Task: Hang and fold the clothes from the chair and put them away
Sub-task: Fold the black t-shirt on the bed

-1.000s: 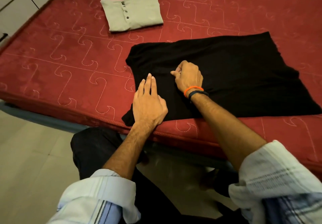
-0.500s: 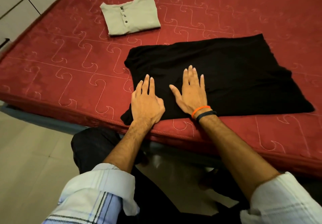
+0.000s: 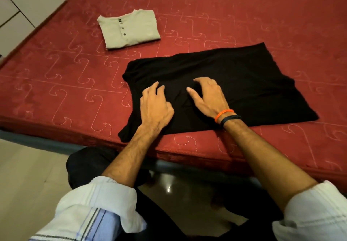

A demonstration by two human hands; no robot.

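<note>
Both hands, flat on the cloth half a second ago, have curled their fingers and crept toward the far side. Left hand [image 3: 155, 105]: fingertips hooked into the black garment [image 3: 234, 83], gathering fabric. Right hand [image 3: 207, 97]: fingers likewise bent and digging in, thumb out to the left; orange wristband [image 3: 224, 114] and a dark one at the wrist. Garment: part-folded, lying at the near edge of the red mattress [image 3: 56, 90], its near-left corner overhanging. Folded grey henley shirt [image 3: 129, 28]: far left, well apart. Step in hand, likely: pinch a straight crease line and lift evenly, so the next fold lands square.
</note>
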